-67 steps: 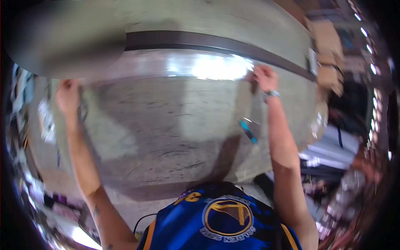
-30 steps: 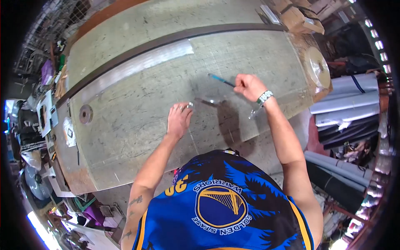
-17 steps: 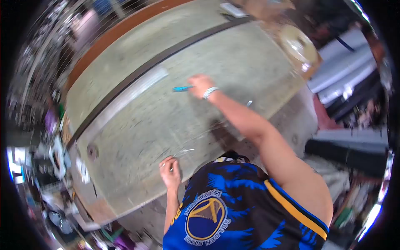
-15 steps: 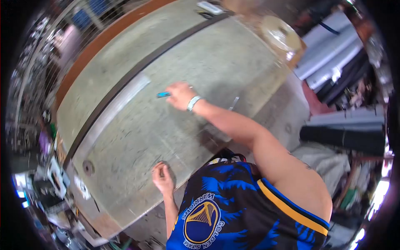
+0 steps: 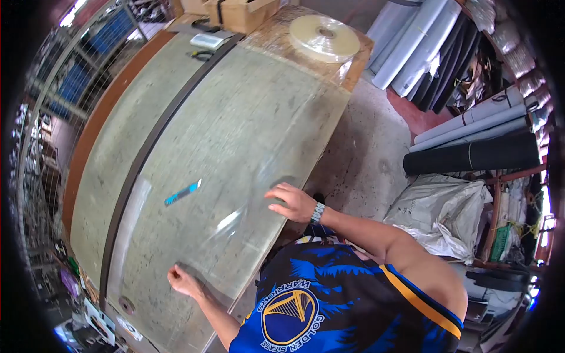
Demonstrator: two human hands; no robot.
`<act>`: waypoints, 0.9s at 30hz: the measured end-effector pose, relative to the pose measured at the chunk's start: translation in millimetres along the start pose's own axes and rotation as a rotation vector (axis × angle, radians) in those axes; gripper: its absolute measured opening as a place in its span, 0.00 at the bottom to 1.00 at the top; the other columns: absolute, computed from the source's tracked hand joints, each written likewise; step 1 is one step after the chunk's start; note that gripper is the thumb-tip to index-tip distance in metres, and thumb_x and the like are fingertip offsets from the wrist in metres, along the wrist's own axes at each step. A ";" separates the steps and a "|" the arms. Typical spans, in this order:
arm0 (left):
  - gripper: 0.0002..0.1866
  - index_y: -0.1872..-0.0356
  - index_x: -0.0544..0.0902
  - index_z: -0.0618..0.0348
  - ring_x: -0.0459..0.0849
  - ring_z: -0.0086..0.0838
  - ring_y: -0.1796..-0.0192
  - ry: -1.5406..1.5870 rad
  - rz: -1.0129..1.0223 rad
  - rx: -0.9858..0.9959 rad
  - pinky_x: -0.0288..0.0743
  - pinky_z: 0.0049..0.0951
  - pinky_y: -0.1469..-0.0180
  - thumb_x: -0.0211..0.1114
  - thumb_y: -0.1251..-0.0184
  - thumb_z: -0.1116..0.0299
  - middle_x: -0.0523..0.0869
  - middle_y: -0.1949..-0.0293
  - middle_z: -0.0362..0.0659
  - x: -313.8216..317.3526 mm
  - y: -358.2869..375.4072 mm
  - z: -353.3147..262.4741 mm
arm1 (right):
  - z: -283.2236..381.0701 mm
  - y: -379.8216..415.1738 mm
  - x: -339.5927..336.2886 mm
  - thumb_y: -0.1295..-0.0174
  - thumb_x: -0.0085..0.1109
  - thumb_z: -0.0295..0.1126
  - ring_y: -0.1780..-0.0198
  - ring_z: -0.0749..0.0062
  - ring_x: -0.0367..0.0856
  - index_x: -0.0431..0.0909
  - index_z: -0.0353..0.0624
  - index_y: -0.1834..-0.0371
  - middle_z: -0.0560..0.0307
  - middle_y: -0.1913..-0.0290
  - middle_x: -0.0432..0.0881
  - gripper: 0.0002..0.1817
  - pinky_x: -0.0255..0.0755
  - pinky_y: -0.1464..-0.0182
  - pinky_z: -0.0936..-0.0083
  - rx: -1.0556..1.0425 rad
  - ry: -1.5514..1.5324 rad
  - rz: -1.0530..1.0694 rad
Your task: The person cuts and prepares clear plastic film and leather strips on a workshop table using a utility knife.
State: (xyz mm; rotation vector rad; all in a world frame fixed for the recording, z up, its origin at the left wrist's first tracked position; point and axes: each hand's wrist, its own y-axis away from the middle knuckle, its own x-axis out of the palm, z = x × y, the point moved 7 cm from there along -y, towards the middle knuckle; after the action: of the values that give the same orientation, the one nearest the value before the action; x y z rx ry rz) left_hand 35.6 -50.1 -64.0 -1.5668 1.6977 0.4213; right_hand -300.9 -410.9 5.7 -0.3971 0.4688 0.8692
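Note:
A blue utility knife (image 5: 182,193) lies on the worktable (image 5: 235,106), out of both hands. My right hand (image 5: 291,201) hovers by the table's near edge with thumb and fingers apart, holding nothing visible. Between the hands, a glinting piece of clear plastic (image 5: 229,220) rests on the surface; its outline is hard to follow. My left hand (image 5: 183,280) is low over the table's left part, its fingers curled together. Whatever those fingers hold, if anything, cannot be made out. Beyond the knife, a pale clear strip (image 5: 130,217) runs alongside a long dark bar (image 5: 144,150).
A large roll of clear plastic (image 5: 323,36) and a cardboard box (image 5: 244,13) sit at the far end. Pliers (image 5: 202,56) lie near the bar's far end. A small dark ring (image 5: 126,305) is at the left. Wrapped rolls (image 5: 471,156) stand beyond the right aisle.
My right hand has let go of the blue utility knife and drawn back toward the near edge. The camera view has turned. Glinting clear plastic now shows between the hands.

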 end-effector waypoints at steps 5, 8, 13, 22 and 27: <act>0.22 0.41 0.81 0.65 0.80 0.53 0.41 -0.452 -0.322 0.042 0.74 0.49 0.40 0.68 0.28 0.61 0.84 0.44 0.58 16.8 42.1 -67.1 | -89.9 51.4 -125.3 0.34 0.64 0.35 0.49 0.49 0.82 0.81 0.37 0.49 0.44 0.53 0.83 0.15 0.76 0.45 0.58 0.104 -0.008 -0.160; 0.25 0.41 0.82 0.66 0.79 0.51 0.37 -0.380 -0.256 0.305 0.71 0.48 0.35 0.69 0.30 0.57 0.84 0.41 0.56 67.7 76.0 -172.0 | -132.4 76.5 -198.7 0.34 0.65 0.34 0.49 0.51 0.84 0.81 0.37 0.48 0.46 0.53 0.84 0.15 0.77 0.45 0.61 0.186 -0.003 -0.244; 0.30 0.36 0.79 0.62 0.67 0.53 0.26 -0.121 0.270 0.481 0.59 0.51 0.25 0.74 0.37 0.61 0.72 0.28 0.57 207.4 168.7 -362.3 | -197.4 88.4 -282.5 0.33 0.65 0.29 0.52 0.64 0.86 0.81 0.37 0.47 0.51 0.52 0.85 0.14 0.80 0.50 0.69 0.349 -0.100 -0.360; 0.30 0.36 0.77 0.57 0.64 0.53 0.24 0.109 0.570 0.748 0.56 0.53 0.24 0.72 0.37 0.56 0.70 0.27 0.56 388.3 204.4 -519.6 | -236.3 33.9 -318.6 0.33 0.64 0.24 0.52 0.71 0.86 0.82 0.35 0.45 0.52 0.52 0.85 0.14 0.79 0.50 0.76 0.301 -0.179 -0.368; 0.26 0.40 0.79 0.54 0.66 0.53 0.27 0.016 0.531 0.734 0.60 0.55 0.27 0.67 0.34 0.52 0.72 0.32 0.55 405.7 198.9 -526.3 | -264.6 27.5 -336.0 0.29 0.63 0.28 0.49 0.74 0.84 0.81 0.36 0.42 0.55 0.49 0.86 0.15 0.77 0.45 0.75 0.417 -0.201 -0.321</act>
State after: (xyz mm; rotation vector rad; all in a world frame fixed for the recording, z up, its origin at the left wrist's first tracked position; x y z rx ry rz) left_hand -294.4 -660.2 -65.9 -0.5916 1.9655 0.0166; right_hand -570.3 -741.7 -35.3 0.0020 0.3746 0.4764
